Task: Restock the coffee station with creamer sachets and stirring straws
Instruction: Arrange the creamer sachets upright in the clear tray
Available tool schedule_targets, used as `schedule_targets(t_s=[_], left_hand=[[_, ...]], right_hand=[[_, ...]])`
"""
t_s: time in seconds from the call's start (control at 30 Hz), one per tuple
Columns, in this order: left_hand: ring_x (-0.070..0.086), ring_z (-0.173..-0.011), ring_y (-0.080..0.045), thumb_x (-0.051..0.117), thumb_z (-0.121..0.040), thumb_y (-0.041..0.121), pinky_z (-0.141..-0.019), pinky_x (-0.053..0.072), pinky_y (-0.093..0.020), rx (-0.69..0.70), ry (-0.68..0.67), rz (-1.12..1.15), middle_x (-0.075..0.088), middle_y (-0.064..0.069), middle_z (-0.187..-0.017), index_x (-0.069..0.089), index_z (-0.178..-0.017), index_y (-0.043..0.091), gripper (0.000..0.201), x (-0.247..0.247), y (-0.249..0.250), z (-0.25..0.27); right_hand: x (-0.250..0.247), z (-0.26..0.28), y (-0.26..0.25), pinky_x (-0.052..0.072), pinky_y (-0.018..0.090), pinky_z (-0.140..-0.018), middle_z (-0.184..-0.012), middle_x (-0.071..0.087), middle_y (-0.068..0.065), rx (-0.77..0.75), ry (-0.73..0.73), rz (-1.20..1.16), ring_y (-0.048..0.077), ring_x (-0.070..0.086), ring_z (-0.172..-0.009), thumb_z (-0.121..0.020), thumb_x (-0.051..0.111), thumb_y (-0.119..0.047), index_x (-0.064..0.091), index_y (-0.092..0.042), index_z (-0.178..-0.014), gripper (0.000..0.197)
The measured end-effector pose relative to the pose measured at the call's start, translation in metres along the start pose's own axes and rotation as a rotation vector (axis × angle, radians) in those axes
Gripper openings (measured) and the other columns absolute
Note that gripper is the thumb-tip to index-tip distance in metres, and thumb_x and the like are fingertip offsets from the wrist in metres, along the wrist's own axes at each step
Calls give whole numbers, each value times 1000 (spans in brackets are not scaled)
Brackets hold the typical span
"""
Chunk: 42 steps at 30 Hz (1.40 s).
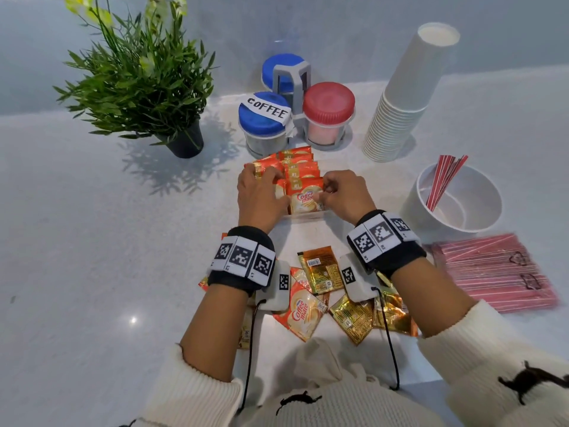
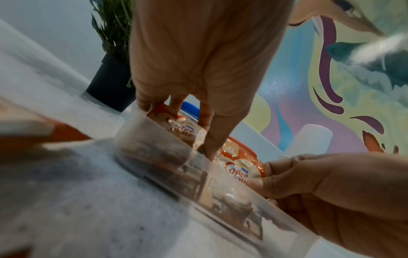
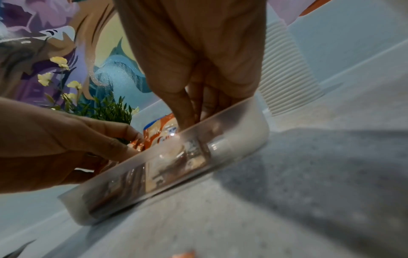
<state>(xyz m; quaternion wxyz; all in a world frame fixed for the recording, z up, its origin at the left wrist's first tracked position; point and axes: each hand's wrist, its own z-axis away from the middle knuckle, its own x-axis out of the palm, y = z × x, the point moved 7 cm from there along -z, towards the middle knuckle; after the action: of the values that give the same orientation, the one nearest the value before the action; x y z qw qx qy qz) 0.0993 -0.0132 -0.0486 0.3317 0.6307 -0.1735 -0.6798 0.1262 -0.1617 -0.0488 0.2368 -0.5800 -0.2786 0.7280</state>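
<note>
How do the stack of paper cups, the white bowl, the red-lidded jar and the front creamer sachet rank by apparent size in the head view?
1. stack of paper cups
2. white bowl
3. red-lidded jar
4. front creamer sachet, partly covered by fingers

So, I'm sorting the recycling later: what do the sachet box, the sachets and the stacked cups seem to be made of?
Sachet box: likely frosted clear plastic, since the sachets show blurred through its wall. Sachets: probably foil-lined film, glossy, with shiny gold backs that crinkle. Stacked cups: apparently matte white paper, with thin rolled rims, though plastic can't be ruled out.

a coffee station: labelled coffee jar (image 1: 264, 118), stacked cups (image 1: 400, 100) (white counter).
</note>
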Motion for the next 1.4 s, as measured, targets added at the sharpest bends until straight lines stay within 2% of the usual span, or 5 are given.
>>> schedule_targets(t_s=[0.33,0.6,1.0,1.2,1.4], left_hand=[[29,-134,-26,68,-80,9,-114,27,-34,19,36,70,27,-11,-141,48,-113,12,38,3,-6,-4],[25,-139,-29,73,-76,9,-115,28,-43,-44,0,161,20,-16,-148,25,-141,15,82,6,-13,-7],[36,-130,-22,73,-75,7,-106,33,-32,12,59,163,37,-12,-139,31,-138,9,76,-6,-10,-4],[21,-140,-29,72,-77,14,-116,24,-43,-29,58,126,27,-15,-147,26,-141,10,79,-12,-14,0],[31,-129,-26,65,-84,21,-103,32,-34,50,135,67,36,-12,-136,42,-130,14,53,-31,8,17]], right_hand=[[2,-3,0,36,25,-74,-102,66,16,22,-25,105,29,59,-95,-84,62,-11,60,-8,-78,7],[16,5,-6,43,45,-103,-139,47,13,112,-194,-246,29,52,-121,-94,44,-9,15,-14,-143,57],[26,11,-11,45,35,-94,-133,52,11,110,-198,-211,27,54,-118,-93,41,-6,24,-14,-139,49],[6,20,-14,38,27,-95,-147,37,10,68,-105,-132,25,43,-130,-93,49,-12,23,-12,-142,55],[-7,42,-21,38,9,-59,-95,58,4,-175,-109,28,11,52,-76,-82,63,-7,59,-10,-91,10]])
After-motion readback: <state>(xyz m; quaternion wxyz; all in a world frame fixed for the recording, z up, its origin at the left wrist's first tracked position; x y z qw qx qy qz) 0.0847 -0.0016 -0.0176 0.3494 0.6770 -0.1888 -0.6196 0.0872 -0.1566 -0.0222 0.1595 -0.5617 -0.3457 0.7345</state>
